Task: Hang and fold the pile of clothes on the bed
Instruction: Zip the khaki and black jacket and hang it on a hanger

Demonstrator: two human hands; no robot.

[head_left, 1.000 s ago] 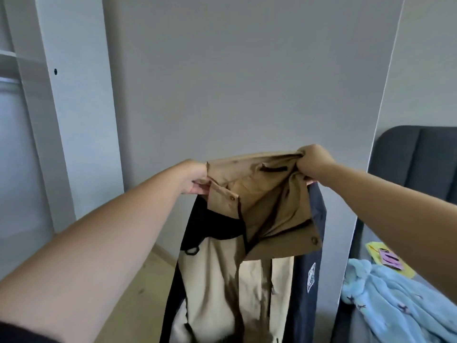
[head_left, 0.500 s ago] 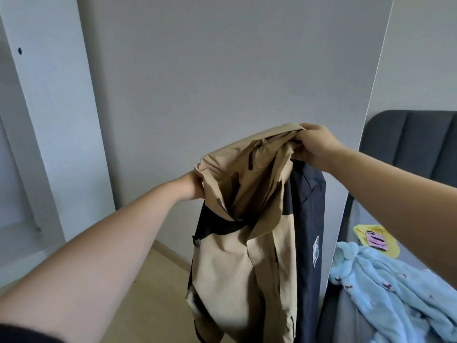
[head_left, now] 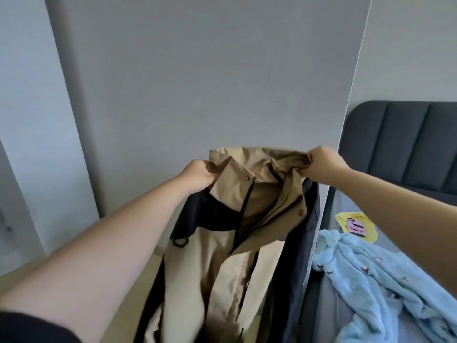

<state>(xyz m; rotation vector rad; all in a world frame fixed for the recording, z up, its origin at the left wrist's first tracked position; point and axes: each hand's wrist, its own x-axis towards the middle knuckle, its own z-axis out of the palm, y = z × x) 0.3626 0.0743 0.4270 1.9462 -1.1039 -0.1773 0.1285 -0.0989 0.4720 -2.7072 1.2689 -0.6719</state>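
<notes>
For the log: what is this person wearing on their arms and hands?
Both forearms are bare. The left hand and right hand show no gloves, rings or watch. A black sleeve covers the left upper arm at the frame's bottom corner; no sleeve shows on the right arm.

A black sleeve point(head_left: 32, 326) covered the left upper arm at seven o'clock; the left forearm point(head_left: 111, 251) and the right forearm point(head_left: 400, 209) were bare.

Both bare forearms extend forward, the left grip point(head_left: 199, 175) and right grip point(head_left: 321, 162) held apart, the right slightly higher, knuckles uppermost, each curled tight and pinching the top edge of the jacket point(head_left: 222, 256).
</notes>
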